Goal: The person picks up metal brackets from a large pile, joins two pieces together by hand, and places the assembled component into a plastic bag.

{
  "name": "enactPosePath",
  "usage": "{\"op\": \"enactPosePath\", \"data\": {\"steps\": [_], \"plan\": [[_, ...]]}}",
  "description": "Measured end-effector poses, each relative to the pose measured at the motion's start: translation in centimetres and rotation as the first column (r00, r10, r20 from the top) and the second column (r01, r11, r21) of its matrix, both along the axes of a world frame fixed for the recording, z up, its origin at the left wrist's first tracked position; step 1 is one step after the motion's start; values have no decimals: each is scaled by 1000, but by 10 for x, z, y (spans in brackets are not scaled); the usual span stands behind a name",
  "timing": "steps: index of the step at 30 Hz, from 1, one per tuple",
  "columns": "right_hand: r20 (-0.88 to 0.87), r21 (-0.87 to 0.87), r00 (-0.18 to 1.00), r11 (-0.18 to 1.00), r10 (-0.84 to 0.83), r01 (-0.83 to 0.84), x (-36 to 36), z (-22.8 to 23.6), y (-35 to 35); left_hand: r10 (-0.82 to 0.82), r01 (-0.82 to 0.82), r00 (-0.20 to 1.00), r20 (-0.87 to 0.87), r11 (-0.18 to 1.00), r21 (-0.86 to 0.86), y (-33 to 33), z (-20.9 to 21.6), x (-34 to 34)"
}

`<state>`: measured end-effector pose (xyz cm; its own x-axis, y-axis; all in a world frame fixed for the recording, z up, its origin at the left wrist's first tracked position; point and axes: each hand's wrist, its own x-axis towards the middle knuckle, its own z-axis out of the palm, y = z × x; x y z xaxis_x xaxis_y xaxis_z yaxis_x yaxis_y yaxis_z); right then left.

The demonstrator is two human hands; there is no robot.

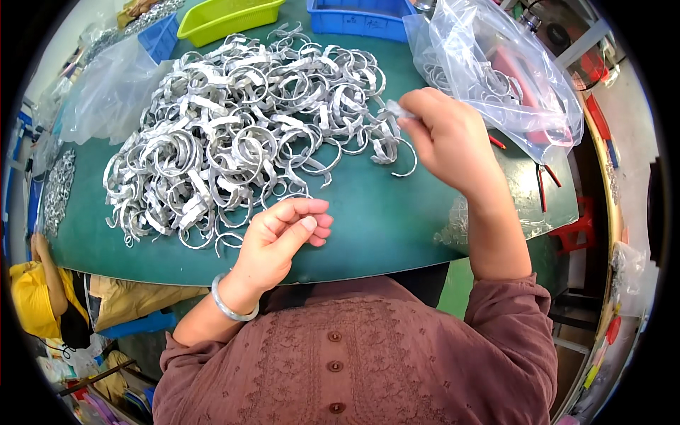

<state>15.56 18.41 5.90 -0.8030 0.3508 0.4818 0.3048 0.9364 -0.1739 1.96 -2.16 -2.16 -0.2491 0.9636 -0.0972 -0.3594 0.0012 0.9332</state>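
Observation:
A large heap of silver-grey curved bands (234, 134), many bent into open rings, lies tangled on the green table (368, 216). My right hand (450, 134) is at the heap's right edge, thumb and forefinger pinched on a pale grey piece (399, 110). The fingers cover part of that piece, and its full shape cannot be made out. Just below it a loose band (407, 159) curves out from the heap. My left hand (287, 230) is in front of the heap near the table's front edge, fingers curled and thumb against them, with nothing visible in it.
A yellow-green basket (230, 20) and a blue basket (361, 20) stand behind the heap. Clear plastic bags lie left (106, 92) and right (460, 64). Red-handled pliers (543, 188) rest at the table's right. Another person in yellow (39, 301) is at far left.

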Motion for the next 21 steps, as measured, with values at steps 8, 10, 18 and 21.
{"op": "enactPosePath", "data": {"steps": [8,10,18,21], "plan": [[-170,280,886,883,432,-377,-16,-43,-49,167,-172,984,61,983,70,8,8,6],[-143,347,895,868,423,-354,-17,-48,-59,187,-193,979,83,978,76,10,8,6],[-266,131,837,878,478,-460,-24,-59,-62,263,-269,951,163,963,19,7,-2,-1],[-451,-166,836,892,311,-421,-21,-56,-53,254,-256,960,116,967,-3,7,0,0]]}}
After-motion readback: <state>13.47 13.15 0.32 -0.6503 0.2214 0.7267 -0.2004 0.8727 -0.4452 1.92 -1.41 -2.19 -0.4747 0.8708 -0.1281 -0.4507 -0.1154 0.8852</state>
